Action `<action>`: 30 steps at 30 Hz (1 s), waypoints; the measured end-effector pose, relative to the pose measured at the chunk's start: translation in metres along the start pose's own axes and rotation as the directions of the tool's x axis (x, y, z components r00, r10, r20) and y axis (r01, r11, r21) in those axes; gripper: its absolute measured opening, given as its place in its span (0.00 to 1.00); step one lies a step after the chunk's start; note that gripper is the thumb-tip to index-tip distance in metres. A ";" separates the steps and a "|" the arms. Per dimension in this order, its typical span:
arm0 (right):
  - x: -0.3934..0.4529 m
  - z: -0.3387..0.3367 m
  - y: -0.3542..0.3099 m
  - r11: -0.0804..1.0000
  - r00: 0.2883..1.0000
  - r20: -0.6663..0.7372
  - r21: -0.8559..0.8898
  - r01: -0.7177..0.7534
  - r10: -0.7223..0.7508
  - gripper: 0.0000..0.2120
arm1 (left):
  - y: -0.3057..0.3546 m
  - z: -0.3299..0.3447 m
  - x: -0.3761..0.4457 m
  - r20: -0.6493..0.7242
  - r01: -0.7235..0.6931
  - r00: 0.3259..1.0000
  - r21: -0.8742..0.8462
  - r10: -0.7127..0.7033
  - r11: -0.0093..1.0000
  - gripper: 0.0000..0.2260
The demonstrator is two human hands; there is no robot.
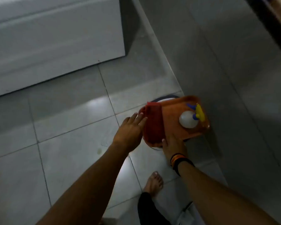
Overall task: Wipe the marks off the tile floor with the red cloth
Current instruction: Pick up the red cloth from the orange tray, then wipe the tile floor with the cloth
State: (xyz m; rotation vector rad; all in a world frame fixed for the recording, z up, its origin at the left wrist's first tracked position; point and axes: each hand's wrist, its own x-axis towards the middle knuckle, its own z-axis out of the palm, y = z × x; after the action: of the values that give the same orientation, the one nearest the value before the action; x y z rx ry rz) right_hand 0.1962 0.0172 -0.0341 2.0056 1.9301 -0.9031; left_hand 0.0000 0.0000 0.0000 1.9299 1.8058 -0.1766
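The person stood barefoot on the tile floor (68,143) and held an orange tray (172,125) out over it. The red cloth (153,124) lay folded on the left part of the tray, and a white spray bottle (187,119) with a yellow and blue trigger head lay on its right part. The right hand (173,143) gripped the tray's near edge, thumb on the rim and the other fingers hidden beneath it, so that grip was closed on the tray. The left hand (131,129) was open, fingers spread and straight, just beside the cloth's left edge; whether the fingertips touched the cloth or the tray rim could not be told through the blur. Faint marks (102,145) showed on a tile below the left forearm, a yellowish spot and a thin curved smear. The step in hand seemed to be fetching the cloth, with wiping not begun. The next move probably called for the left hand to close on the cloth and lift it clear while the right kept the tray level, since the bottle lay loose and might roll; then the person would need to bend down to reach the marks.
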 end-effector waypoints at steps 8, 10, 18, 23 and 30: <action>0.091 0.077 0.021 0.993 0.993 -0.040 0.010 -0.115 0.115 0.17 | 0.002 0.074 0.152 0.068 -0.252 0.968 0.270 0.243 0.929 0.28; 0.101 0.088 0.021 0.988 0.987 -0.069 -0.033 -0.148 0.146 0.16 | 0.003 0.085 0.178 0.109 -0.335 0.942 0.389 0.319 0.858 0.28; 0.086 0.073 0.013 0.847 0.989 -0.047 0.523 -0.093 0.138 0.10 | 0.002 0.064 0.177 0.112 -0.405 0.897 0.597 0.428 0.693 0.14; 0.034 0.043 -0.006 0.669 0.984 -0.160 0.741 0.064 0.083 0.10 | -0.047 0.020 0.094 -0.060 -0.359 0.918 0.297 0.392 0.885 0.17; -0.036 0.086 -0.045 0.671 0.992 -0.078 0.731 0.128 -0.104 0.17 | -0.111 0.077 -0.082 0.063 0.159 0.987 -0.312 -0.146 0.937 0.13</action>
State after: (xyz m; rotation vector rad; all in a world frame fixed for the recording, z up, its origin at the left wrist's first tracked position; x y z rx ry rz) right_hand 0.1311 -0.0546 -0.0703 2.2818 1.8907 -1.9592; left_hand -0.0995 -0.1062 -0.0619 1.5558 1.8320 0.0243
